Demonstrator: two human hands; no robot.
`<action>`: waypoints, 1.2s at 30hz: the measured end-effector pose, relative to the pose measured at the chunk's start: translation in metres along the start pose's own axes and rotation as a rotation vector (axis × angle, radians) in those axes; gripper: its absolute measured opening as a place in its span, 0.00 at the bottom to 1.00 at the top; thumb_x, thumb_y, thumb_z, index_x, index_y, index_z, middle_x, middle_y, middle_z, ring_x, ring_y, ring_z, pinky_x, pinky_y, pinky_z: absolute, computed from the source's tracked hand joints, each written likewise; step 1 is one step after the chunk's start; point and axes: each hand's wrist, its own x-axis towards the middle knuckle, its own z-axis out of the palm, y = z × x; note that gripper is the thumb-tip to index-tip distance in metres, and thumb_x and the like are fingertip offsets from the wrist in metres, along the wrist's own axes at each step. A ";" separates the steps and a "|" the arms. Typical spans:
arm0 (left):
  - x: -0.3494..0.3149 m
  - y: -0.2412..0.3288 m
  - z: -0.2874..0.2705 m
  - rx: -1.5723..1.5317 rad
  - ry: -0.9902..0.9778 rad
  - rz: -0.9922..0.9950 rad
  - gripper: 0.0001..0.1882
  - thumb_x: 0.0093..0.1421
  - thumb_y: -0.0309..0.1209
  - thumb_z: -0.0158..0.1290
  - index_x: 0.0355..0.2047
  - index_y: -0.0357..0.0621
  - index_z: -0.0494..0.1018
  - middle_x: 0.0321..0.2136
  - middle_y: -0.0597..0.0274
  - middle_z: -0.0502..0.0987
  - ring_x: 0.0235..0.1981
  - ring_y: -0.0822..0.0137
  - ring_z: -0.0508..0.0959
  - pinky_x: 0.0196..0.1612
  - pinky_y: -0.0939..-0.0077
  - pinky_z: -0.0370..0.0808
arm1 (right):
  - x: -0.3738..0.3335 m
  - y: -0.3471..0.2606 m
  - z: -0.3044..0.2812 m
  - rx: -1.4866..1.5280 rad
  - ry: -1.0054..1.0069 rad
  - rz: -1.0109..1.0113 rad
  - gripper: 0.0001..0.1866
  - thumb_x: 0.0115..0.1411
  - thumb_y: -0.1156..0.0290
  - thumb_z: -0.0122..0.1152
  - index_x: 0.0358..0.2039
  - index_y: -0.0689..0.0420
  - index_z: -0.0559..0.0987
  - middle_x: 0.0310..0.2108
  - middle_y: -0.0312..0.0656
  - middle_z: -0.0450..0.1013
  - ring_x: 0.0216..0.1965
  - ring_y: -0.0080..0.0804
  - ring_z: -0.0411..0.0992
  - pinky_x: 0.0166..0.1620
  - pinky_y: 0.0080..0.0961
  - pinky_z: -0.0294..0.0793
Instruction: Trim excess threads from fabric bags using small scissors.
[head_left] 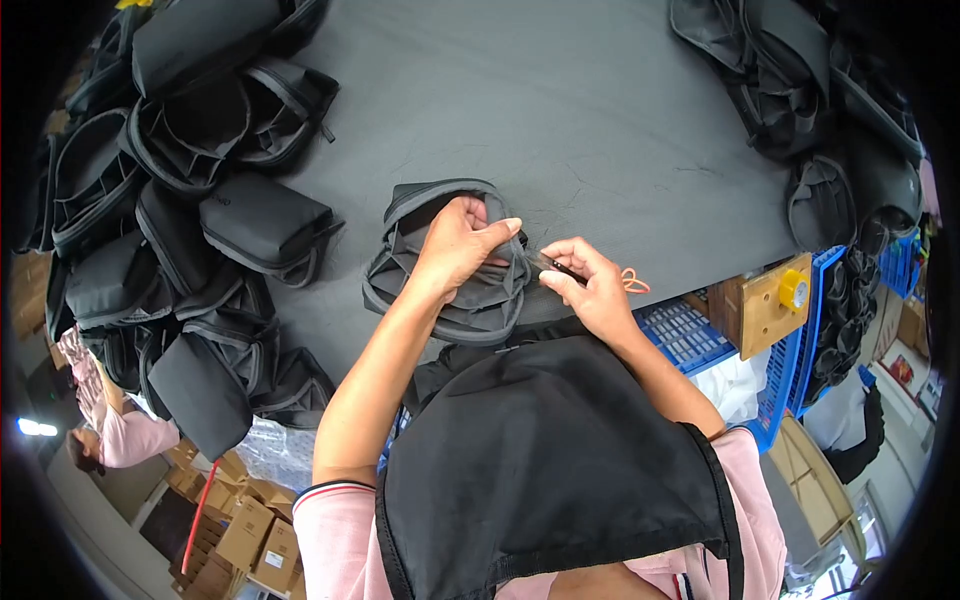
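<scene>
An unzipped black pouch (480, 318) lies near the table's front edge, its mouth facing up and grey inner pockets showing. My left hand (462, 250) reaches into the opening and grips the rim, thumb on top of the edge. Close by on the right, my right hand (590, 285) is closed round small thread snips (566, 270) with a dark handle. Their metal tip points at the pouch's right rim; whether it touches cannot be made out. An orange cord loop (633, 281) hangs out beside the right hand.
Black pouches are piled at the left (265, 225), with more at the far right (785, 70). Loose threads lie on the grey tabletop (560, 90). Blue crates (685, 335) and a wooden block (760, 308) stand right of me. Another person (135, 435) is at the left, near cardboard boxes (245, 530).
</scene>
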 end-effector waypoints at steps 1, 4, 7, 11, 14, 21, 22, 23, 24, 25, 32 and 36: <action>0.000 0.000 0.000 -0.001 0.000 0.000 0.18 0.51 0.31 0.61 0.33 0.36 0.64 0.24 0.64 0.72 0.24 0.76 0.75 0.24 0.82 0.76 | 0.001 0.000 0.000 0.128 -0.032 0.080 0.12 0.52 0.73 0.62 0.38 0.59 0.74 0.26 0.35 0.74 0.27 0.17 0.70 0.32 0.17 0.68; 0.000 -0.001 0.001 0.000 -0.004 -0.003 0.17 0.51 0.31 0.61 0.32 0.36 0.65 0.24 0.64 0.72 0.24 0.76 0.75 0.24 0.82 0.76 | 0.004 -0.006 0.000 0.133 -0.046 0.088 0.11 0.52 0.75 0.61 0.37 0.59 0.74 0.26 0.33 0.74 0.28 0.15 0.69 0.32 0.16 0.67; -0.001 -0.001 0.001 0.009 -0.003 -0.001 0.17 0.51 0.31 0.61 0.32 0.36 0.65 0.25 0.64 0.72 0.23 0.76 0.74 0.24 0.82 0.77 | 0.006 -0.001 0.002 0.023 -0.001 -0.017 0.11 0.52 0.74 0.62 0.36 0.59 0.74 0.26 0.35 0.74 0.27 0.17 0.70 0.33 0.16 0.68; 0.002 -0.004 -0.002 0.003 0.000 -0.002 0.16 0.51 0.31 0.61 0.31 0.36 0.65 0.25 0.64 0.72 0.23 0.77 0.74 0.23 0.83 0.76 | 0.006 -0.013 0.002 -0.316 0.036 -0.197 0.11 0.51 0.74 0.62 0.36 0.58 0.75 0.27 0.35 0.74 0.24 0.21 0.71 0.26 0.19 0.64; 0.000 -0.001 0.001 -0.003 -0.010 0.010 0.16 0.51 0.31 0.61 0.30 0.37 0.65 0.24 0.64 0.71 0.22 0.77 0.74 0.22 0.83 0.76 | 0.004 -0.020 -0.001 -0.679 0.122 -0.504 0.11 0.49 0.70 0.62 0.35 0.56 0.75 0.24 0.38 0.72 0.23 0.33 0.71 0.28 0.25 0.67; 0.004 0.003 0.001 -0.024 0.020 0.022 0.16 0.51 0.32 0.62 0.28 0.38 0.65 0.22 0.67 0.69 0.21 0.77 0.72 0.22 0.83 0.76 | 0.000 -0.024 0.001 -0.688 0.191 -0.472 0.12 0.49 0.72 0.63 0.35 0.57 0.75 0.25 0.37 0.72 0.25 0.32 0.72 0.30 0.23 0.68; 0.003 0.002 0.001 -0.025 0.022 0.021 0.16 0.51 0.32 0.62 0.28 0.38 0.65 0.22 0.67 0.69 0.21 0.77 0.72 0.22 0.83 0.76 | -0.004 -0.021 0.002 -0.478 0.236 -0.367 0.12 0.49 0.73 0.64 0.35 0.58 0.74 0.25 0.36 0.72 0.25 0.28 0.72 0.32 0.21 0.69; 0.003 0.000 0.000 -0.012 0.039 0.022 0.16 0.51 0.32 0.62 0.27 0.38 0.65 0.22 0.67 0.69 0.21 0.77 0.72 0.23 0.82 0.77 | -0.003 -0.019 0.005 -0.478 0.235 -0.369 0.12 0.49 0.73 0.64 0.35 0.58 0.74 0.25 0.36 0.72 0.25 0.28 0.72 0.32 0.21 0.69; 0.003 0.000 -0.001 0.002 0.056 0.025 0.15 0.51 0.32 0.62 0.26 0.39 0.65 0.21 0.67 0.69 0.22 0.77 0.72 0.23 0.82 0.77 | 0.001 -0.017 0.012 -0.171 0.192 -0.241 0.11 0.50 0.74 0.64 0.34 0.58 0.74 0.25 0.35 0.72 0.25 0.24 0.71 0.32 0.19 0.70; 0.002 0.002 -0.001 0.135 0.096 0.090 0.19 0.53 0.39 0.59 0.21 0.33 0.68 0.20 0.57 0.73 0.24 0.70 0.75 0.24 0.76 0.76 | 0.004 -0.016 0.017 0.130 0.152 -0.104 0.10 0.51 0.75 0.63 0.33 0.59 0.74 0.24 0.33 0.72 0.24 0.20 0.69 0.32 0.17 0.70; -0.038 0.003 -0.010 1.045 -0.062 0.417 0.34 0.45 0.59 0.55 0.28 0.32 0.76 0.29 0.46 0.74 0.32 0.53 0.76 0.36 0.62 0.71 | 0.025 -0.005 0.024 0.087 0.105 0.160 0.08 0.51 0.74 0.64 0.28 0.63 0.74 0.18 0.30 0.69 0.21 0.13 0.64 0.26 0.14 0.65; -0.028 -0.006 -0.003 1.073 -0.045 0.412 0.23 0.46 0.44 0.53 0.28 0.31 0.75 0.30 0.42 0.74 0.36 0.46 0.75 0.41 0.57 0.71 | 0.042 0.006 0.023 0.219 0.075 0.124 0.05 0.50 0.77 0.63 0.25 0.62 0.75 0.20 0.30 0.70 0.23 0.14 0.64 0.28 0.16 0.65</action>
